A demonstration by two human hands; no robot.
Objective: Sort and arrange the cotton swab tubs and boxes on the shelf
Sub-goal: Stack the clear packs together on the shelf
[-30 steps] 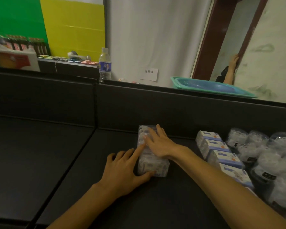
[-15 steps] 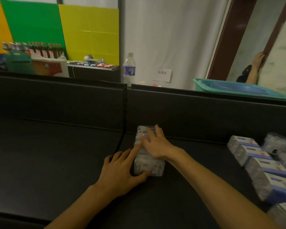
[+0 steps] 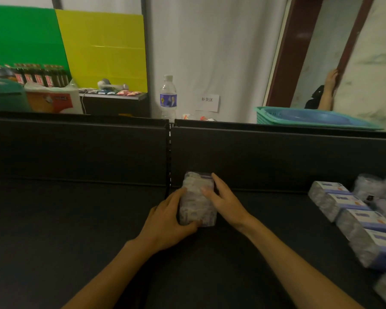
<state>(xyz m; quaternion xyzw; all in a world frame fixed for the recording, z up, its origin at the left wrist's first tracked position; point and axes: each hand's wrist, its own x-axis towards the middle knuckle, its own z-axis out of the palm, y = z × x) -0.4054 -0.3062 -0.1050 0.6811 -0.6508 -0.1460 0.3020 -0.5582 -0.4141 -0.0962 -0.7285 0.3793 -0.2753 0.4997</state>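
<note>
A clear pack of cotton swab boxes point(image 3: 197, 200) lies on the black shelf point(image 3: 76, 219), its far end against the shelf's back panel point(image 3: 265, 157), just right of the slotted upright point(image 3: 169, 152) that divides that panel. The left hand point(image 3: 167, 221) grips the pack's left side, fingers lying along it and thumb hooked round the near corner. The right hand point(image 3: 224, 200) holds the pack's right side, thumb pressed on top and fingers stretched along the far edge. Well to the right of the pack, a row of blue-and-white swab boxes point(image 3: 354, 215) runs from the back panel toward the front, with clear round tubs point(image 3: 372, 188) beside them. Behind the back panel stand a water bottle point(image 3: 168, 97) and a stack of teal baskets point(image 3: 316, 118).
</note>
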